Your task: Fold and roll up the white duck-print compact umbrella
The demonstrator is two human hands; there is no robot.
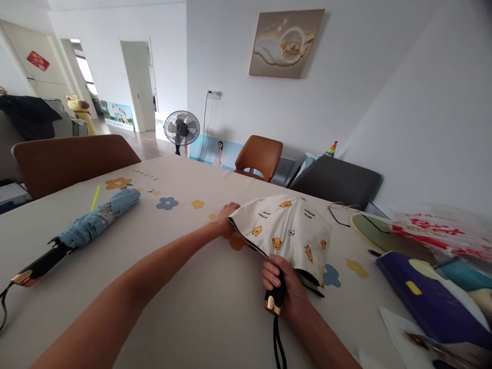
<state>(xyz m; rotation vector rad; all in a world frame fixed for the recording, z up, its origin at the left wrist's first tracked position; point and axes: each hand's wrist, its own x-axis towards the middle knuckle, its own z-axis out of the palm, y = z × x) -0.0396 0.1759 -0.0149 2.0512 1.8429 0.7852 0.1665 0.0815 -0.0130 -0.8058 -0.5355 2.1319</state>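
- On the desk (184,318), the cream umbrella (292,225) lies half collapsed.
- Right hand (284,287) clenched round its handle (275,298), steadying it I guess.
- Left hand (226,219) pinches the canopy edge, pulling the fabric straight.
- Blue umbrella (96,218) is folded, well off left.

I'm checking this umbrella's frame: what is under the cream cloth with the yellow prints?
Only the black handle shows below the cloth, gripped by the right hand; the left hand holds the far edge. The shaft and ribs are covered.
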